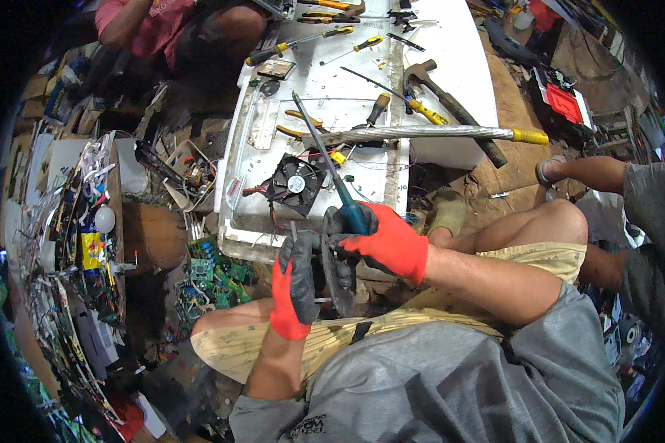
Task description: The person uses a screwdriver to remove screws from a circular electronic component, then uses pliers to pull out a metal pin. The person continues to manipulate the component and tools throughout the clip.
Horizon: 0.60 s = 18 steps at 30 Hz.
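Note:
In front of my lap, my right hand [388, 242], in a red and black glove, is wrapped round the teal handle of a long screwdriver [351, 210]. Its shaft points up and away over the table. My left hand [294, 288], gloved the same way, grips a dark rounded part [340, 277] with thin metal rods sticking out. The right fingers also touch this part at its top; its exact kind I cannot make out. Just beyond my hands, a black cooling fan [295, 183] with a pale hub lies on the white table [236, 221].
Across the table lie a long metal bar [436, 133] with a yellow end, a claw hammer [458, 111], pliers [297, 124] and several yellow-black screwdrivers. Green circuit boards [214, 273] and scrap heaps lie at left. Another person [148, 29] sits at far left; someone's legs [591, 177] are at right.

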Tool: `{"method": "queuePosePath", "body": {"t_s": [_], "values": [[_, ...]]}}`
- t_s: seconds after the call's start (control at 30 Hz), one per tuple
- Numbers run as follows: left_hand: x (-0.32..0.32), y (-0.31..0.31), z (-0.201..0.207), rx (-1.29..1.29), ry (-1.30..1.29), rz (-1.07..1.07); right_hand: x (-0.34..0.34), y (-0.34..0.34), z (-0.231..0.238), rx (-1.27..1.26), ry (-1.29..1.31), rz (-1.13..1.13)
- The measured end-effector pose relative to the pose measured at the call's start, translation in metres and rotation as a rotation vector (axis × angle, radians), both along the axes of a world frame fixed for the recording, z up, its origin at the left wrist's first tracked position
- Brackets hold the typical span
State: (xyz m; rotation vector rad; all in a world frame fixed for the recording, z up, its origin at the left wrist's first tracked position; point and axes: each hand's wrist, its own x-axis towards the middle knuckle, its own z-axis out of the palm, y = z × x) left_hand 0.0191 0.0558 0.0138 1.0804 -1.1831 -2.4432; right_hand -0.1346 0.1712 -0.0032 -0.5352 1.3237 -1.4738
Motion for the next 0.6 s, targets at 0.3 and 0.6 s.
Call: {"method": "queuePosePath", "body": {"t_s": [0.3, 0.6], "values": [[0.018, -0.012, -0.026, -0.143, 0.047, -0.058, -0.041, -0.007, -0.032, 0.332, 0.558, -0.076], [0.02, -0.01, -0.002, -0.443, 0.089, -0.2, -0.087, 0.001, -0.082, 0.459, 1.162, -0.281]]}}
